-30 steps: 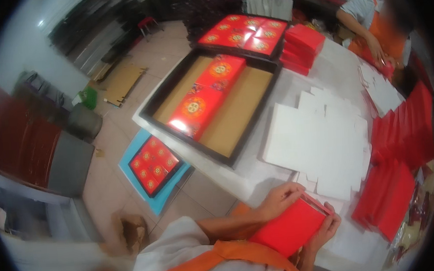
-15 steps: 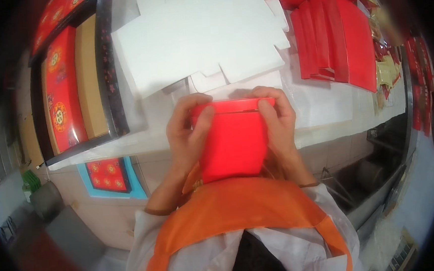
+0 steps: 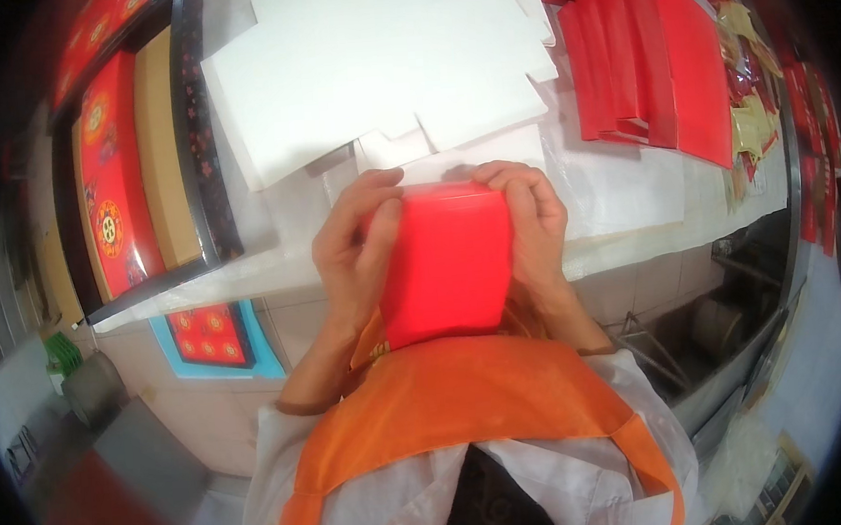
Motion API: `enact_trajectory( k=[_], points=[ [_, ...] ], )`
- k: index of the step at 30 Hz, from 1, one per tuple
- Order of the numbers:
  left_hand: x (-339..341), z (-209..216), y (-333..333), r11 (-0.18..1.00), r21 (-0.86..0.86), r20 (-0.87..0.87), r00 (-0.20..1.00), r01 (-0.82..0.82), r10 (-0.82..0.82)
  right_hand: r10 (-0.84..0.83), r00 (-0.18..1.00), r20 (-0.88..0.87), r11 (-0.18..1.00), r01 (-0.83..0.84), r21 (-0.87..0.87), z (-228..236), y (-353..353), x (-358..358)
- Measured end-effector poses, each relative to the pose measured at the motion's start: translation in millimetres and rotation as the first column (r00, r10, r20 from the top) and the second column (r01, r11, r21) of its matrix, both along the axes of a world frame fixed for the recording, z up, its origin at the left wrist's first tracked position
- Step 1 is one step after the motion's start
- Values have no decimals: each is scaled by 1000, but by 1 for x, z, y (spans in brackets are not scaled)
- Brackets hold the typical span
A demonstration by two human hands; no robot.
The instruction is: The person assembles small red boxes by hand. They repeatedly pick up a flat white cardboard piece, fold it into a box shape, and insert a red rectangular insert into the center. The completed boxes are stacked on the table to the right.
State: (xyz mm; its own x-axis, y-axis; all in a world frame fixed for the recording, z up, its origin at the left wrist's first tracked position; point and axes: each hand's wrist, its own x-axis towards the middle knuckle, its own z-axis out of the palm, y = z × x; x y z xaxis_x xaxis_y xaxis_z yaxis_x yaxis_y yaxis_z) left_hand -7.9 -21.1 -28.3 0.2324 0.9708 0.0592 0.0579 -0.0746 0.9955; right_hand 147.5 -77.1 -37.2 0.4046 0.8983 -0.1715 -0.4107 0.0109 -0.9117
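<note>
Between my two hands is a red cardboard box (image 3: 448, 266), held upright against the front of my orange apron, at the near edge of the table. My left hand (image 3: 357, 242) grips its upper left corner, thumb on the near face and fingers curled over the far side. At the upper right corner my right hand (image 3: 531, 215) holds it, the fingers bent over the top edge and the thumb mostly hidden. The top edge of the box looks closed, with no gap showing. The box's far side and underside are hidden.
Flat white die-cut card sheets (image 3: 384, 63) are piled on the table beyond my hands. Several red boxes (image 3: 645, 71) stand at the right, beside gold and red packets (image 3: 751, 127). A dark-edged tray (image 3: 168, 153) with a patterned red box (image 3: 112, 175) lies left.
The flap at the top of the box has gone down, and the slit below it has closed. My right thumb has moved off the near face.
</note>
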Motion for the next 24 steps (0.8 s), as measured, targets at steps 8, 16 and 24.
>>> enact_trajectory(
  k=[8,16,24],
  points=[
    [-11,-9,-6,995,82,-99,994,49,-41,70,977,199,990,-93,108,-17,-12,6],
    [-13,-5,-46,902,-111,-113,896,418,-430,50,923,381,985,-108,132,3,-44,30],
    [130,99,6,816,60,451,713,575,-536,-281,621,732,953,94,287,164,21,182]
  ],
)
